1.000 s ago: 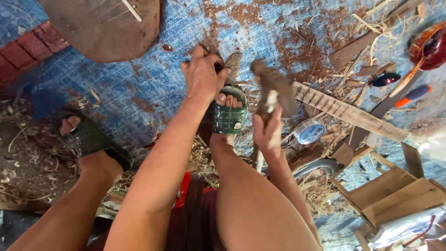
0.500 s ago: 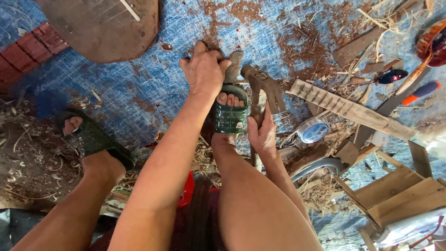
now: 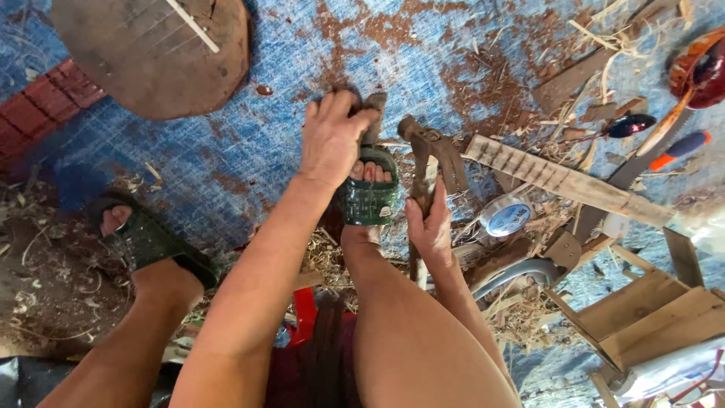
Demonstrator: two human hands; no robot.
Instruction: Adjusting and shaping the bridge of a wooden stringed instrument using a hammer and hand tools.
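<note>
Above the blue tarp (image 3: 249, 151), seen from the head camera, the left hand (image 3: 332, 140) is clenched on a small wood piece (image 3: 374, 113) just past the green sandal (image 3: 368, 198). Beside it, the right hand (image 3: 429, 227) grasps an adze (image 3: 427, 151) by its wooden handle.

Two bare hands are in view: the left hand (image 3: 332, 140) and the right hand (image 3: 429, 227). Two feet each wear one green sandal, giving two sandals: one (image 3: 151, 240) at the left, one (image 3: 368, 193) at the centre. One hand adze (image 3: 432, 155) is visible. One round wooden slab (image 3: 155, 53) lies at the top left. One notched wooden strip (image 3: 563, 180) lies at the right. One roll of tape (image 3: 506, 219) is present. One orange-handled tool (image 3: 678, 149) is visible.
</note>
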